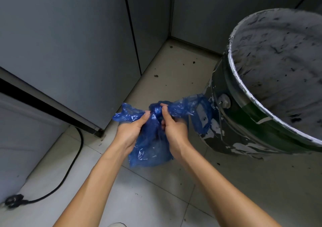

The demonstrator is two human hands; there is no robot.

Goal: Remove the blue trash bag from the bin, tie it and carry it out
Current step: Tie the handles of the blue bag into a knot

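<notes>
Both hands, left hand and right hand, pinch the bag ears just beside the bin; I'm cinching its knot, I judge.

Both bare forearms reach in from six o'clock, converging toward centre. The left hand pinches shut, thumb pointing to one o'clock. The right hand, just beside it, clenches with thumb toward eleven o'clock.
</notes>
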